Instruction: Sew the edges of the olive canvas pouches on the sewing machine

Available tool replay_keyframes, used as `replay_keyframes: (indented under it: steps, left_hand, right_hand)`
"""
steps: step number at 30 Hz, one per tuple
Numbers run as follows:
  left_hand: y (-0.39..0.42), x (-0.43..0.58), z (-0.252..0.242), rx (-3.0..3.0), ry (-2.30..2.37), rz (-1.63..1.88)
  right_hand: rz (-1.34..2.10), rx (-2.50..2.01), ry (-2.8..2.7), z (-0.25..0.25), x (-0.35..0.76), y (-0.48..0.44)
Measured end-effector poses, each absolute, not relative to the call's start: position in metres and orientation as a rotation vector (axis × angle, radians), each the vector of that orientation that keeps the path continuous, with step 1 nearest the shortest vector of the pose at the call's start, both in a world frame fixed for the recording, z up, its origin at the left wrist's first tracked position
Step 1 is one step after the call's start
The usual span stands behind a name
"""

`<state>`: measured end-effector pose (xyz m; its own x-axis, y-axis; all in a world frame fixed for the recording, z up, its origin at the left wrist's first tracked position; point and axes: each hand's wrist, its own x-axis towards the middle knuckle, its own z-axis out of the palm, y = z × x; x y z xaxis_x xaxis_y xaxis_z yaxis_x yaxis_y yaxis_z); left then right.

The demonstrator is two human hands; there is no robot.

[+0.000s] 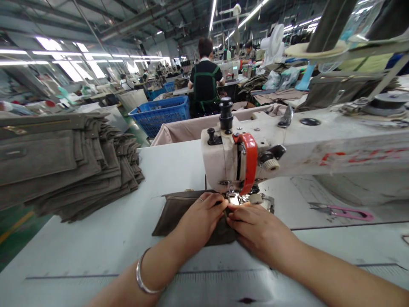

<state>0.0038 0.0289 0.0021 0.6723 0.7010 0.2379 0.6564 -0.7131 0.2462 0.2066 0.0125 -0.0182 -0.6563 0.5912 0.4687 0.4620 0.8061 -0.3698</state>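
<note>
A dark olive-brown fabric piece [174, 213] lies on the white table just below the head of the sewing machine [220, 160]. My left hand [200, 217] presses on it, fingers bent and fingertips pinching its edge close to the presser foot [234, 198]. From the other side, my right hand [263, 230] grips the same piece, thumb and fingers drawn together beside the left fingertips. The cloth right under the fingertips is hidden. An orange guard [249, 162] stands above the hands on the machine head.
Pink-handled thread snips [348, 212] lie to the right on the machine bed. A tall stack of fabric pieces [79, 157] overhangs the table's left edge. Behind the table are a blue crate [162, 111], a pale cloth-lined bin [185, 129] and a seated person [206, 79] facing away.
</note>
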Motion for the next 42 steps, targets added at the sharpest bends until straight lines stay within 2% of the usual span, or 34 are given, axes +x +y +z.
replay_keyframes:
  steps: [9,27,35,38,42]
  left_hand:
    - [0.024,0.005,0.002,2.722,1.116,0.553]
    - [0.028,0.007,0.004,2.723,1.127,0.544]
    - [0.012,-0.003,0.017,2.567,1.105,0.377]
    - [0.002,-0.008,0.018,2.568,1.094,0.329]
    - [0.001,-0.012,0.018,2.489,1.078,0.436]
  right_hand:
    - [0.464,-0.774,-2.444,-0.006,0.21,0.015]
    - [0.455,-0.809,-2.462,-0.006,0.208,0.018]
    - [0.517,-0.919,-2.652,0.034,0.256,0.015]
    - [0.445,-1.048,-2.635,0.024,0.265,0.026]
    - [0.297,-1.169,-2.411,-0.003,0.25,0.04]
